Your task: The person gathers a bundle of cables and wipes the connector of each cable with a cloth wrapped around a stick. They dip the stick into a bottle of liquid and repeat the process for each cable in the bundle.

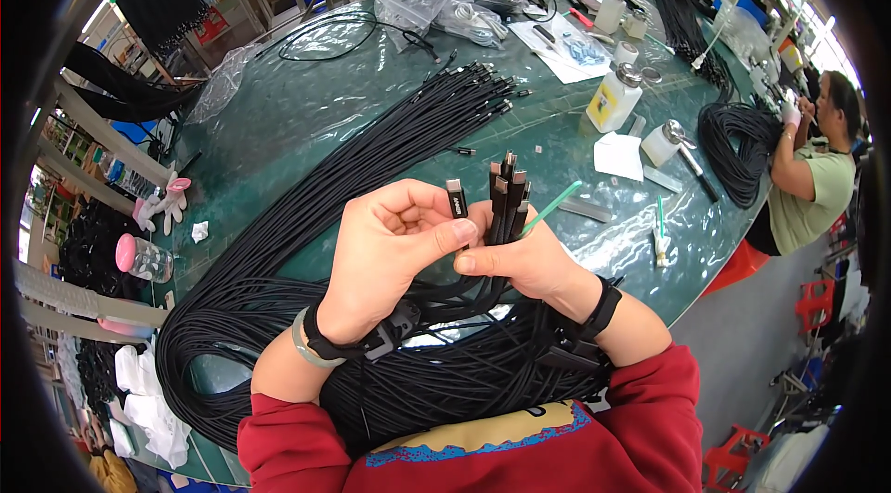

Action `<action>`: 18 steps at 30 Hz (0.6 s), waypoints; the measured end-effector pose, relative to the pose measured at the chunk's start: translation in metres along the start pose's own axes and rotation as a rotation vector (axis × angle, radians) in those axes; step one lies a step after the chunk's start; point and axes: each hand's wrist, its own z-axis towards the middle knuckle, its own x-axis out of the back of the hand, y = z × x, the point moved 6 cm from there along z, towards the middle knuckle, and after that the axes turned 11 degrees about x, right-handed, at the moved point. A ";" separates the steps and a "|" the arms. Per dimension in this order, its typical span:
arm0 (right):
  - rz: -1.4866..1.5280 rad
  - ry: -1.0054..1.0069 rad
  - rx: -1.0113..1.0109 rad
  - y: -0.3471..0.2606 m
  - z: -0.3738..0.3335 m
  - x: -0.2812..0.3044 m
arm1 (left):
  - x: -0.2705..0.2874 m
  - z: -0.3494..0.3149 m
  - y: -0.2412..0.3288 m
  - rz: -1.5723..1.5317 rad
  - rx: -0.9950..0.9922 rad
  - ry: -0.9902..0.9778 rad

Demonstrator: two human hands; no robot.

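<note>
My left hand (390, 247) pinches one black cable connector (456, 199) with a metal tip, its thumb meeting the fingers just below the plug. Close beside it, my right hand (529, 256) grips a small bunch of upright black cable connectors (506, 205). A thin green stick (554, 206) pokes out from the same hand, slanting up to the right. Under both hands lies a thick coil of black cables (213, 326). Its long bundle (371, 145) runs to the far middle, with the plug ends fanned out there.
The table (269, 103) has a green top. To the right stand a white bottle (614, 98) with a yellow label, a second bottle (661, 144) and a black pen-like tool (698, 173). Plastic bags (445, 6) lie at the back. A co-worker (817, 159) sits at the right edge.
</note>
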 end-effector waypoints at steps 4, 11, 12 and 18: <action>0.025 -0.009 -0.101 -0.005 -0.001 -0.006 | 0.001 0.001 -0.003 -0.041 0.055 -0.024; 0.073 -0.035 -0.130 -0.001 -0.003 -0.006 | -0.004 0.001 -0.004 -0.075 0.175 -0.127; 0.055 -0.013 -0.091 -0.001 -0.002 -0.004 | -0.005 0.001 -0.005 -0.065 0.170 -0.128; 0.044 -0.005 -0.047 -0.006 0.001 -0.005 | -0.009 0.001 -0.006 -0.056 0.132 -0.174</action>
